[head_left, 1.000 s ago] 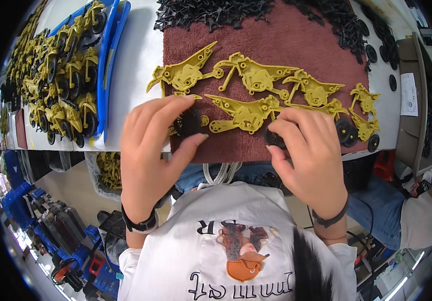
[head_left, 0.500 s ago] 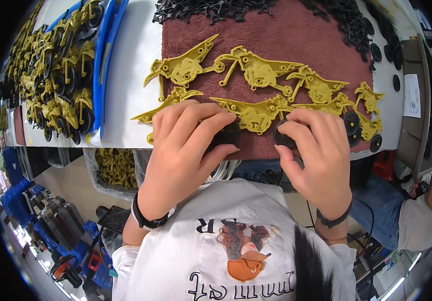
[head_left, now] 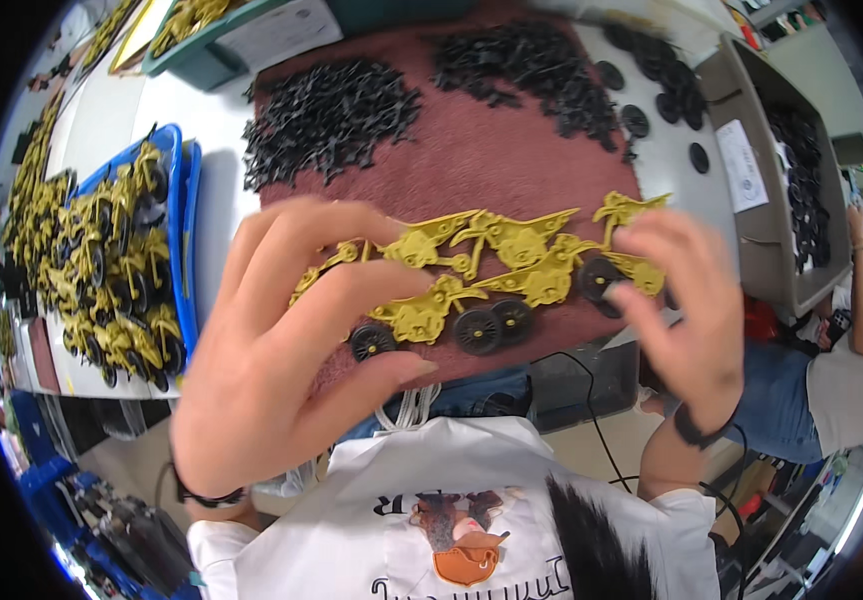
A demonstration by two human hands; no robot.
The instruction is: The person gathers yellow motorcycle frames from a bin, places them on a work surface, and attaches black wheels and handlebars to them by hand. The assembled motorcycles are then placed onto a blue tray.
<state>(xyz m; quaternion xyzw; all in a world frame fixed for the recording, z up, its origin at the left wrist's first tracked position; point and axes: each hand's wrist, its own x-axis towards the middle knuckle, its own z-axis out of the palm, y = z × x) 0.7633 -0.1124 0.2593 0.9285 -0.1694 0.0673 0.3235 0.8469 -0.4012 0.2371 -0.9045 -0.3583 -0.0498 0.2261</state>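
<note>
Several yellow plastic toy motorcycle body halves point(head_left: 526, 240) lie in two rows on a reddish-brown cloth mat point(head_left: 401, 190). Black spoked toy wheels with yellow hubs lie along the near row: one wheel point(head_left: 373, 342) at the left, a pair of overlapping wheels point(head_left: 478, 331) in the middle. Over the left end of the rows, my left hand point(head_left: 281, 340) is open, thumb and fingers wide apart, nothing between them. My right hand point(head_left: 686, 310), slightly blurred, is open at the right end. Its thumb is beside another wheel point(head_left: 601, 280), its fingers close to a yellow piece point(head_left: 631, 207).
Small black plastic parts point(head_left: 336, 115) lie heaped on the mat's far side. A blue tray point(head_left: 186, 240) of yellow toy motorcycles stands left, a green bin point(head_left: 221, 60) far left. Loose wheels point(head_left: 634, 121) and a grey bin point(head_left: 736, 240) are at the right, where another person point(head_left: 856, 385) sits.
The view has shifted, showing more of the table's far side. My hands have spread apart and opened, and the wheels they were at now lie along the near row of yellow pieces.
</note>
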